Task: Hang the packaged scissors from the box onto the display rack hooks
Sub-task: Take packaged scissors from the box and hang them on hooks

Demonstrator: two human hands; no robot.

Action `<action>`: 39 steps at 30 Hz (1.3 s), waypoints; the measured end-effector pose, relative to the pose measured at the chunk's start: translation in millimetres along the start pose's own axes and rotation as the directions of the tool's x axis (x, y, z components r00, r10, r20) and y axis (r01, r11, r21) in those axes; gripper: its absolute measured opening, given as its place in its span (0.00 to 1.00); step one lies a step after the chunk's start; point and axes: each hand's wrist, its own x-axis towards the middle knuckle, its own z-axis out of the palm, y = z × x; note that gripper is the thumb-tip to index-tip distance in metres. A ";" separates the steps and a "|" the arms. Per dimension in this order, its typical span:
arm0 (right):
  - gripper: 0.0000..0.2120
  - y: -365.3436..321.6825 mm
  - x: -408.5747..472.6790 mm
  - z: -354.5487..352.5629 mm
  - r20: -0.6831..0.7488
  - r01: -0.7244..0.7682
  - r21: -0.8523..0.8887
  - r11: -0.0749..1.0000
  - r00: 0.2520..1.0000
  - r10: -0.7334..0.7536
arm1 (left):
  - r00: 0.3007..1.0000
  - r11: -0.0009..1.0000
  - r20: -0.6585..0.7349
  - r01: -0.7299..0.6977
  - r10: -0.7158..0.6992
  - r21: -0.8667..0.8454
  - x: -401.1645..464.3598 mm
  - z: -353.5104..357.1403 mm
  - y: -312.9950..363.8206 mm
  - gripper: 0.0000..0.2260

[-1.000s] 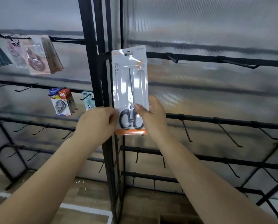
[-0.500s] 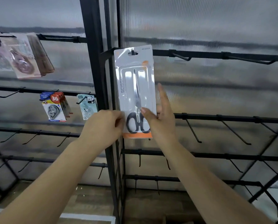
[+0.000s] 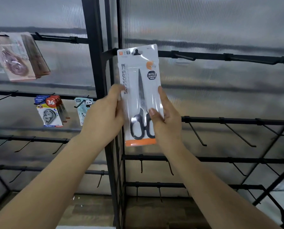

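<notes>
Far left, top rail: a bunch of pinkish clear-fronted packets hangs from a black hook, tilted and blurred.
Second rail, left bay: a stack of blue-and-white carded packets with a red "36" badge hangs on one hook; just to its right hangs a pale teal card with a panda picture.
Left hand: it grips the left edge of the pack, thumb on the front near the printed word "SCISSORS", the other fingers hidden behind.
Task item: a white blister pack with an orange bottom strip, holding black-handled steel scissors, stands upright just right of the black metal rack upright; its hang-hole sits at the tip of a short black rack hook on the top rail.
Right hand: it holds the pack's right edge, thumb pressed on the front over the scissor handles, fingers running up behind the edge.
Right bay: bare black wire hooks jut from the black rails, in front of ribbed translucent plastic sheeting.
</notes>
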 end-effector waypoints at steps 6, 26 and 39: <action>0.29 -7.6 2.5 3.5 -0.023 -0.031 -0.072 0.997 0.999 0.029 | 0.998 0.997 -0.056 -0.038 0.042 0.070 35.8 -13.2 7.3 0.24; 0.30 36.8 55.5 1.1 0.074 -0.003 -0.648 0.762 0.995 0.067 | 0.926 0.961 0.370 -0.033 -0.075 0.276 28.5 65.9 -27.4 0.14; 0.15 134.7 -44.9 -103.8 0.264 0.050 -0.864 0.502 0.893 0.365 | 0.811 0.986 0.565 0.089 -0.152 0.138 -79.5 169.0 -5.9 0.15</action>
